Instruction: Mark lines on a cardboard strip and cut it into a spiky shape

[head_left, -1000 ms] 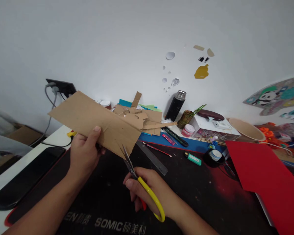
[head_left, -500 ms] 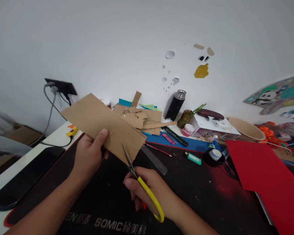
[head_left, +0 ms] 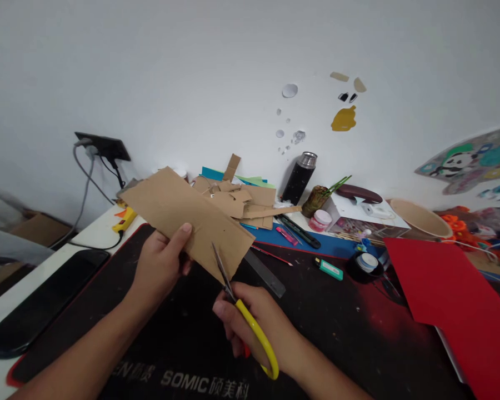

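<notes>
My left hand [head_left: 164, 258] grips the lower left edge of a brown cardboard piece [head_left: 183, 208], thumb on top and fingers underneath. The cardboard is held tilted above the desk mat. In my right hand [head_left: 250, 316] is a pair of scissors [head_left: 256, 339] with yellow and red handles. One blade lies over the cardboard's near right part, pointing up and left; the other blade is hidden beneath the sheet. Behind the cardboard lies a heap of cardboard scraps [head_left: 233, 200]. A dark ruler [head_left: 266, 275] rests on the mat beyond my right hand.
A black flask [head_left: 300, 178] stands against the wall. On the mat [head_left: 337, 339] lie a green lighter [head_left: 330, 270] and a red pencil [head_left: 272, 255]. Red sheets [head_left: 445, 294] overhang the right side. A yellow glue gun [head_left: 125, 220] and a black phone-like slab [head_left: 45, 300] are at left.
My left hand and the cardboard have shifted slightly right and down, and the sheet has turned a little. The scissors stay on its near edge, with my right hand almost still.
</notes>
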Motion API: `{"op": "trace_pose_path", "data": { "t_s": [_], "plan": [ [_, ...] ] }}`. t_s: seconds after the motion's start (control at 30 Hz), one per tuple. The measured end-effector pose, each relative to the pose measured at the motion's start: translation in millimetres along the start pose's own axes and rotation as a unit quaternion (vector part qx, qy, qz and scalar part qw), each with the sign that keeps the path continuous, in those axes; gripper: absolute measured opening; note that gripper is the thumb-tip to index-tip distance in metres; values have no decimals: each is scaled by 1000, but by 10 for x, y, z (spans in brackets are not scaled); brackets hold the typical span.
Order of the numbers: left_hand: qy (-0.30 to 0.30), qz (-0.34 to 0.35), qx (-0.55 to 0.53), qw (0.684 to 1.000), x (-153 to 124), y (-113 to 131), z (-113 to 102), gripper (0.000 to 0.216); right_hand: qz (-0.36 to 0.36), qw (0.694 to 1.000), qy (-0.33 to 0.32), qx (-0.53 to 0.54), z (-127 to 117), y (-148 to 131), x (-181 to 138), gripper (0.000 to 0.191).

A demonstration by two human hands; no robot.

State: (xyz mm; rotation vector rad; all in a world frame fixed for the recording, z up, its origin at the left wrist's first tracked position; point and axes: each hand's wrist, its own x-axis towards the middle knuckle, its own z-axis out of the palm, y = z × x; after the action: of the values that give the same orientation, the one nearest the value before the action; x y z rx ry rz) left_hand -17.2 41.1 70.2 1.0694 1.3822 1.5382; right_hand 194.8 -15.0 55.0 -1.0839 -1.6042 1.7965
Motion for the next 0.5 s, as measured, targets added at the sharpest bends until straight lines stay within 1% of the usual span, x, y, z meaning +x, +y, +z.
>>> {"op": "trace_pose_path", "data": {
  "t_s": [0.13,0.2,0.3,0.5],
  "plan": [
    [14,29,65,997,-27,-5,-26,43,-6,1000,1,-1,-12,33,7,42],
    [1,38,85,996,-34,-7,-44,47,-2,1000,5,-4,-13,44,11,39],
    [-20,27,62,997,-18,-31,-57,45,4,1000,11,-14,-6,31,10,36],
    [-14,26,36,999,-6,-41,-29,39,20,998,25,-51,12,-2,3,31]
  ]
}}
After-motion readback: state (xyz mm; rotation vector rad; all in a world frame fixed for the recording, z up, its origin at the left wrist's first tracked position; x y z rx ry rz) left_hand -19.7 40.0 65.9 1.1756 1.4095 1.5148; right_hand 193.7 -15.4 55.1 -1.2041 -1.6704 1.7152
